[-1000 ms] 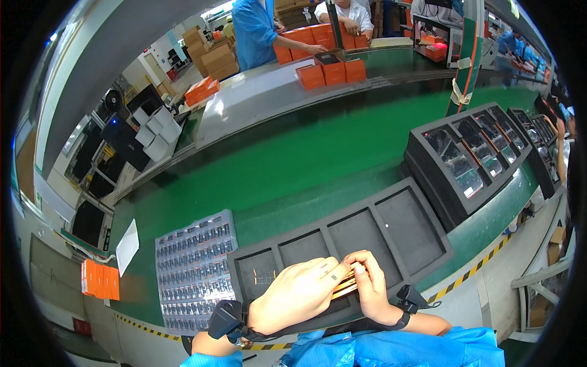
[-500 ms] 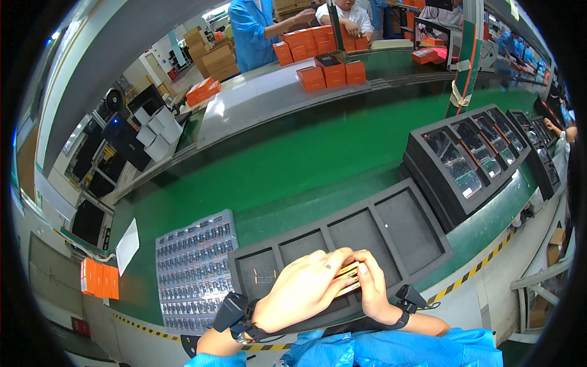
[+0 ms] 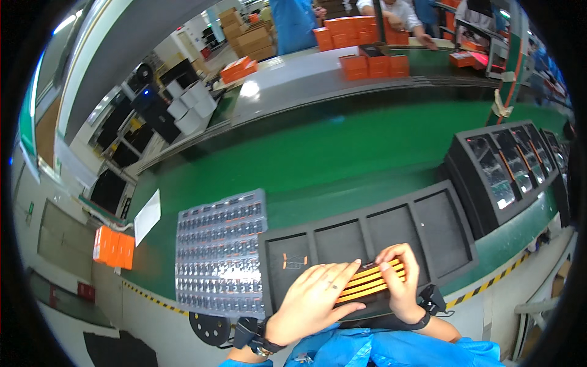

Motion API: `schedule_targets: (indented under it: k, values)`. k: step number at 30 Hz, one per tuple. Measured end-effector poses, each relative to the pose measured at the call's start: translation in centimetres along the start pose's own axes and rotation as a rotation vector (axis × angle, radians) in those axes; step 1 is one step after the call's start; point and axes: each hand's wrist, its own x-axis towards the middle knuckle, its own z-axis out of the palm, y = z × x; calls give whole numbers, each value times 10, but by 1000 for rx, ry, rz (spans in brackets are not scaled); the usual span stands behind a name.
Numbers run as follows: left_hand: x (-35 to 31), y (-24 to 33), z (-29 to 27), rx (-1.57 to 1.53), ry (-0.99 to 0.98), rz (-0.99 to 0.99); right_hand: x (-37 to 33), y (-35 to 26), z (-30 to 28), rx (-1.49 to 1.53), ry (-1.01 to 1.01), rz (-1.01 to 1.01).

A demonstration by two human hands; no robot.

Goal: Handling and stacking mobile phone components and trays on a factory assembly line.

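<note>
Between my two hands is a stack of several flat dark pieces with yellow-orange edges (image 3: 371, 282); I cannot make out their kind. My left hand (image 3: 315, 298) is closed on the stack's left end, fingers along its far side and thumb on the near side. My right hand (image 3: 400, 282) grips the right end. The stack is over the near side of a black foam tray (image 3: 363, 227) with large rectangular recesses. In its leftmost recess lies a thin piece with small orange ends (image 3: 295, 262). Left of the foam tray, a clear plastic tray (image 3: 220, 254) carries rows of small dark parts.
A stack of black foam trays (image 3: 471, 183), the top one holding dark glossy panels, stands at right. Orange boxes (image 3: 114, 247) and a white sheet (image 3: 147, 216) are at left. Across the green table, people stand by more orange boxes (image 3: 374, 65).
My hands have drawn apart, so the stack's striped edge shows more widely. The whole scene has shifted right in view. Across the table, a person's arm now reaches out to the right.
</note>
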Motion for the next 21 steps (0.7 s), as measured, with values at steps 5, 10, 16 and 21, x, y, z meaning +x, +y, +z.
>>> schedule_targets:
  k: [5, 10, 16, 21]
  values:
    - [-31, -60, -25, -161, 313, -462, 2, 6, 3, -4, 62, -96]
    - [-63, -100, 2, 151, 256, -546, 6, 4, 11, 7, 59, -72]
    - [-51, -97, 24, 308, 302, -570, 5, 5, 10, -20, 55, -94]
    - [-51, -100, 25, 241, 287, -572, 4, 6, 11, -21, 80, -72]
